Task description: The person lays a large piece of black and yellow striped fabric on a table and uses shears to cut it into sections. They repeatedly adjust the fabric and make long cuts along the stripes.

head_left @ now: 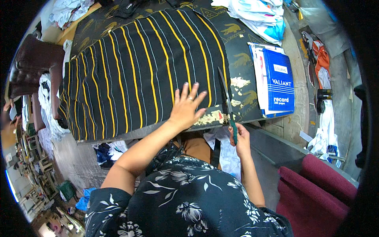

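A black cloth with yellow and thin grey stripes [126, 75] lies spread over the table. My left hand [186, 106] rests flat on its near right part, fingers spread, a ring on one finger. In my right hand [241, 139] is a pair of scissors [227, 94] with a green handle. The long blades point away from me, along the cloth's right edge, and look closed or nearly so. Whether the tips touch the cloth I cannot tell.
Right of the cloth lies a blue record book [278, 81] on white papers. White and blue garments [258, 17] are heaped at the far right of the dark, worn tabletop [242, 43]. A maroon padded seat [316, 189] stands at lower right, a brown leather chair [35, 67] at left.
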{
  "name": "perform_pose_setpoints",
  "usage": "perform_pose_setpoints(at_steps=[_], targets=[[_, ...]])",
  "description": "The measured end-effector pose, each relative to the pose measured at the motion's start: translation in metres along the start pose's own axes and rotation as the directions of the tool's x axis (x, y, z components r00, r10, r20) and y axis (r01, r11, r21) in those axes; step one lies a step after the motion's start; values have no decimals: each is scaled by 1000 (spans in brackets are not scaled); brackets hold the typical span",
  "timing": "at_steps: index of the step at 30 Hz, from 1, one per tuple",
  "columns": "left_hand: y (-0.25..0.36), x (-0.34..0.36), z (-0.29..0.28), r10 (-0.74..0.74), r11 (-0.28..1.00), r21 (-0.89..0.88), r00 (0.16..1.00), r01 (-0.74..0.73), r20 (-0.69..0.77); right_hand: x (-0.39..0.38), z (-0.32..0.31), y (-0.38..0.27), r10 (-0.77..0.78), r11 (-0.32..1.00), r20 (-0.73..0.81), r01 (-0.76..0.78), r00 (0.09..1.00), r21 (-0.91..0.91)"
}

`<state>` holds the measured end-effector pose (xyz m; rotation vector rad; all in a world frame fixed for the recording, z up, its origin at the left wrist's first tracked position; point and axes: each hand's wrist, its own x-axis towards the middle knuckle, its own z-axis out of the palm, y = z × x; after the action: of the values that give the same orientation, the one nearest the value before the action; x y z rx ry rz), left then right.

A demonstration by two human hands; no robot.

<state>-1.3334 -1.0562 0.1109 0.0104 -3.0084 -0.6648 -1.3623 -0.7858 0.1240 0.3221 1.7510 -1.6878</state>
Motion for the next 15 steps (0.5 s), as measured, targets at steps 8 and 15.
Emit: perform_pose_setpoints(at_steps=[8,15], targets=[[-42,-60,-41,-264,952,-159,965,262,8,1,-7,12,-58,998,27,58,998,19],[-46,-59,-29,-126,976,-172,991,133,49,-22,28,32,-73,996,153,65,985,59]])
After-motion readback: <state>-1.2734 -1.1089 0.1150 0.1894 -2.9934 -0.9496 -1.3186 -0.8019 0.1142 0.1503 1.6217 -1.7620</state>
